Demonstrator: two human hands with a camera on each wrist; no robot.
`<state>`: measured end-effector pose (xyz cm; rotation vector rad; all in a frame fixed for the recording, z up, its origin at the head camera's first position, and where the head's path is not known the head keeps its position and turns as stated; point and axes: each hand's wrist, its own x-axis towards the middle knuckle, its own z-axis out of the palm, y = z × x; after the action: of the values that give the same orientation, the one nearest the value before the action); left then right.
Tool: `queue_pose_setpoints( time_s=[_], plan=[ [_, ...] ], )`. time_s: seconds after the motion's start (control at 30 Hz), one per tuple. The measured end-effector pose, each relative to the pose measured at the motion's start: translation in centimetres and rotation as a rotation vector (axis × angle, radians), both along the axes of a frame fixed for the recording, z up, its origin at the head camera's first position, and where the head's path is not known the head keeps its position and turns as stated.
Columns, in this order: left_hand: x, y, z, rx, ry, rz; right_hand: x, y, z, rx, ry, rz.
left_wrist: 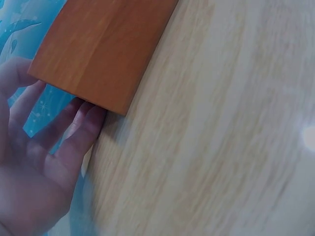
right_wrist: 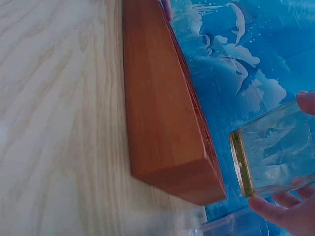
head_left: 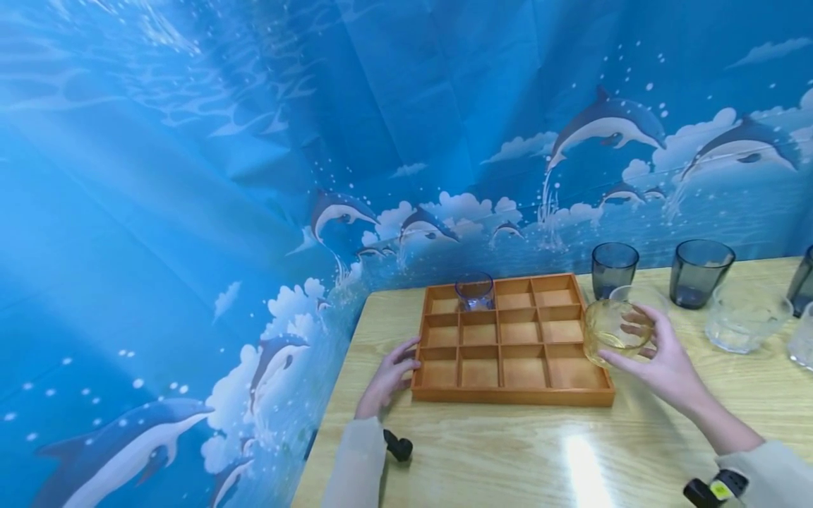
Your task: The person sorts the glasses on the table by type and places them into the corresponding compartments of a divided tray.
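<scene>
My right hand (head_left: 667, 363) holds a yellowish clear glass cup (head_left: 612, 331) above the right edge of a wooden compartment tray (head_left: 513, 396). Thumb and fingers lie on opposite sides of the cup; in the right wrist view the cup (right_wrist: 278, 152) is apart from the tray's end. Against the tray's left side rests my left hand (head_left: 387, 377), its fingertips touching the wood. That contact also shows in the left wrist view, at the tray's end (left_wrist: 98, 54). One bluish-purple glass (head_left: 475, 293) stands in a back-row compartment, second from the left.
Dark grey glasses (head_left: 614, 267) (head_left: 699, 275) stand along the back right of the light wooden table (head_left: 483, 451). Clear glasses (head_left: 743, 324) stand in front of them, one partly hidden behind the held cup. A blue dolphin-print cloth (head_left: 406, 141) hangs behind and at the left.
</scene>
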<state>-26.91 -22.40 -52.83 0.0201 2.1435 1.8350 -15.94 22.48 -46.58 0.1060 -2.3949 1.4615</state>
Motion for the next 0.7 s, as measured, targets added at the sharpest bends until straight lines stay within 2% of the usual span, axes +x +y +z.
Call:
queue_pose_setpoints(
  time_s=[0.17,0.37,0.7],
  plan=[
    [-0.1,0.1,0.0,0.01,-0.002,0.0,-0.8,-1.2,0.5,0.001,-0.009,0.004],
    [0.1,0.3,0.2,0.0,-0.002,0.009,-2.1,-2.4,1.1,-0.054,-0.018,0.034],
    [0.0,0.1,0.3,-0.014,0.006,0.008,-4.4,-4.5,1.3,-0.075,-0.001,0.07]
  ],
)
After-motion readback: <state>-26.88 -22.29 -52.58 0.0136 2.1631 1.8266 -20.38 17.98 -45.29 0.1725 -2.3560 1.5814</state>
